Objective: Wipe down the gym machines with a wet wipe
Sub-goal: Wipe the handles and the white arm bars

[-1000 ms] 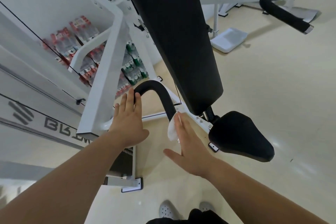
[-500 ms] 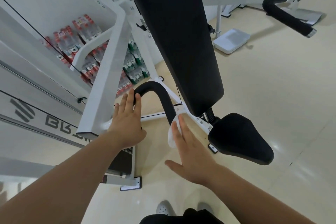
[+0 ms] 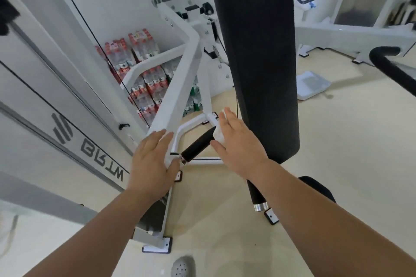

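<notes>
Beside the black backrest pad (image 3: 258, 63), a right hand (image 3: 240, 141) with straight fingers presses the wet wipe (image 3: 219, 136) onto a foam handle (image 3: 198, 145) while the flat left hand (image 3: 153, 159) steadies the white frame (image 3: 177, 87); the task looks mid-way, with other machines seemingly left to wipe.

The tall back pad (image 3: 258, 51) is black upholstery, matt with a fine grain, while the frame (image 3: 180, 87) on the left is white painted metal, smooth with a soft sheen. The near handle (image 3: 198, 145) has a black, matt, foam-like sleeve ending in a shiny metal cap (image 3: 184, 161), and the wipe (image 3: 219, 136) against it looks like soft white cloth. The cream floor (image 3: 337, 141) is smooth and glossy, and the far bottles (image 3: 144, 87) are clear plastic.
</notes>
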A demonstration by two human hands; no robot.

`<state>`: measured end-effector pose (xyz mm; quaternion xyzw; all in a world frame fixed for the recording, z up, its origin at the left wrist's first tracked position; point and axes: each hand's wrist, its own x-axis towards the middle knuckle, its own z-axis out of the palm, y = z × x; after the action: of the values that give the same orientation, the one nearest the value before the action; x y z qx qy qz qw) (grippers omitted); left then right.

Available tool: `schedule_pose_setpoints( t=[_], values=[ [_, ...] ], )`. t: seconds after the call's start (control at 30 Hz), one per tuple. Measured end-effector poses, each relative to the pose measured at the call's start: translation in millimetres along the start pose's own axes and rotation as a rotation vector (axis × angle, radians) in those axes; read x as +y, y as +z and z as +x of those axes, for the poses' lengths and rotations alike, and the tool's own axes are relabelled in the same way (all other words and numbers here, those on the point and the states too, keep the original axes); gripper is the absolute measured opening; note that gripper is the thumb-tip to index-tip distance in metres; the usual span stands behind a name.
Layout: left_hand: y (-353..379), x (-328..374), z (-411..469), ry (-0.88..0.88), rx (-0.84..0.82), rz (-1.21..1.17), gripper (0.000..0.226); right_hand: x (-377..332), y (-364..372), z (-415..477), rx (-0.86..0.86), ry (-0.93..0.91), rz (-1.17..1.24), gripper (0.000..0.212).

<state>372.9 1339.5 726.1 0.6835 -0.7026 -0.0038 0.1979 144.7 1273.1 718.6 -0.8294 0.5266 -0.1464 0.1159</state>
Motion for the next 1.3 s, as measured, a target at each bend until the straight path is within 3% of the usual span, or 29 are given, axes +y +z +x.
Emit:
schedule_pose_setpoints(
  t=[0.1, 0.17, 0.27, 0.33, 0.6, 0.93, 1.07, 1.2, 1.3],
  values=[
    [-6, -36, 4, -0.213, 0.092, -0.224, 0.038, -46, 10, 14, -0.009, -0.122, 0.041, 0.078],
    [-9, -56, 10, -0.417, 0.063, -0.498, 0.026, -80, 30, 15, -0.146, -0.255, 0.057, 0.078],
    [-17, -82, 23, -0.653, 0.005, -1.020, 0.028, -119, 63, 15, -0.278, -0.348, -0.010, 0.083],
    [-20, -99, 33, -0.677, -0.054, -1.175, 0.029, -136, 72, 27, -0.291, -0.293, -0.034, 0.088],
    [-6, -138, 66, -0.594, -0.382, -1.257, 0.039, -133, 57, 126, -0.316, 0.062, -0.130, 0.105],
    [13, -161, 75, -0.561, -0.637, -1.312, 0.056, -166, 48, 38, -0.492, -0.177, -0.195, 0.099],
    [17, -165, 72, -0.538, -0.663, -1.317, 0.056, -153, 49, 83, -0.461, -0.079, -0.135, 0.093],
    [14, -166, 69, -0.505, -0.675, -1.342, 0.054, -149, 56, 135, -0.387, 0.071, -0.104, 0.101],
    [12, -166, 66, -0.509, -0.664, -1.364, 0.051, -154, 55, 130, -0.396, 0.038, -0.132, 0.104]
  ],
)
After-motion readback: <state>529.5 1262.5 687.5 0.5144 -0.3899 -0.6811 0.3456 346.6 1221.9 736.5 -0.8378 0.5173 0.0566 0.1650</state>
